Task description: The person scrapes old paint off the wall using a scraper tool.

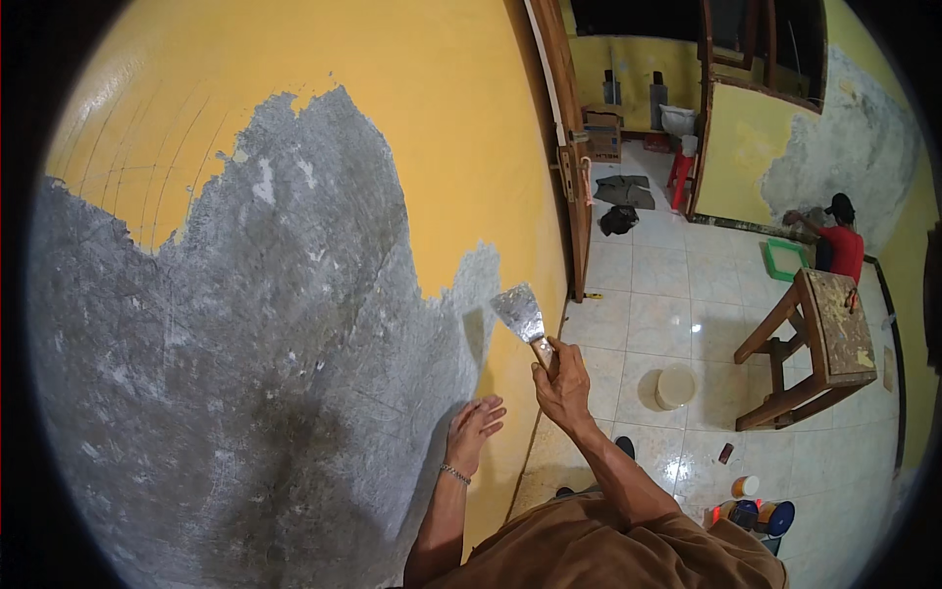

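Note:
My right hand (565, 383) grips the wooden handle of a paint scraper (521, 311), whose wide, stained metal blade points up and left beside the wall. Bare and with fingers spread, my left hand (473, 434) is close to the wall, lower and to the left of the scraper; whether it touches the surface I cannot tell. A metal bracelet (455, 473) circles the left wrist. The wall carries yellow paint (471, 169) above and at the right, with a large ragged-edged patch of bare grey plaster (294, 309) below it.
A wooden door (567, 162) stands past the wall's end. On the tiled floor are a white bucket (675, 387), a wooden stool (846, 324), paint containers (745, 486) and a black bag (618, 219). A person in red (843, 247) crouches at the far wall beside a green tray (786, 259).

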{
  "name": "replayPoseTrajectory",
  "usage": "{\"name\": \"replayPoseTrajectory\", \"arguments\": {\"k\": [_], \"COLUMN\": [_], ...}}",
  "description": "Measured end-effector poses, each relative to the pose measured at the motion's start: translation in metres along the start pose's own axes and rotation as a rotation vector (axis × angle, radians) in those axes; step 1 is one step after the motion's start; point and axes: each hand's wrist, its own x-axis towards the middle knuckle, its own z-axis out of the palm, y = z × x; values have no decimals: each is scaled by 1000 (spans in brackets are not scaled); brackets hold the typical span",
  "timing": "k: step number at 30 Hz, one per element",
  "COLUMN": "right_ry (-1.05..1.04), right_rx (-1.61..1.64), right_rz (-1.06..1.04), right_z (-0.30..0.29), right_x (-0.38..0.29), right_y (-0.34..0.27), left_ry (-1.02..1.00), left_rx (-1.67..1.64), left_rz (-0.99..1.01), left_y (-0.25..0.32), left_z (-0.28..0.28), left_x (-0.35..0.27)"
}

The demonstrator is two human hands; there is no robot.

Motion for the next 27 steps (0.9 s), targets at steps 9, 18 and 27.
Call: {"name": "replayPoseTrajectory", "arguments": {"k": [9, 18, 27], "right_ry": [-433, -194, -301], "right_rx": [221, 193, 209], "right_rz": [341, 36, -13], "right_z": [-23, 8, 39], "right_x": [-5, -18, -14], "right_y": [-3, -35, -59], "left_ry": [32, 81, 14], "left_rx": [74, -4, -338], "left_rz": [97, 113, 71], "left_y": [0, 5, 29], "left_z": [22, 0, -3], "left_x": [11, 4, 35]}}
